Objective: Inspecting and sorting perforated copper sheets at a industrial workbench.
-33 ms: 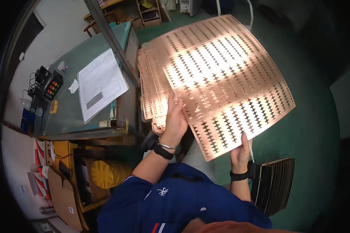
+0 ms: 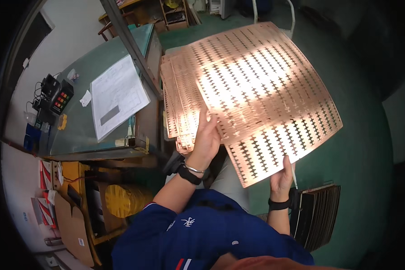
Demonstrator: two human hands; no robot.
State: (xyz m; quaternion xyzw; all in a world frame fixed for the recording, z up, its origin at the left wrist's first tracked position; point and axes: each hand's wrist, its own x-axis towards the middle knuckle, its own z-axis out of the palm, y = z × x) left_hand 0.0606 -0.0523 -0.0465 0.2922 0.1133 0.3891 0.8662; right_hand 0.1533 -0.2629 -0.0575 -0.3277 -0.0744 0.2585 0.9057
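- From my station I log the held sheet (image 2: 265, 103) in front, the left hand (image 2: 207, 141) at its left edge, the right hand (image 2: 281, 177) at its near edge.
- I find the stack (image 2: 179, 101) just left, partly behind the held sheet.
- Further left I note the table (image 2: 72, 146), bearing a paper (image 2: 119, 96); the keypad box (image 2: 61, 97) sits left of that.
- I record the boards (image 2: 317, 218) right of the right wrist.

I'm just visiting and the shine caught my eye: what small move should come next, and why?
Perhaps tilt the copper-coloured sheet slightly: glare whitens bands of its perforated face and may hide detail, while the left hand grips its left edge and the right hand its lower edge.
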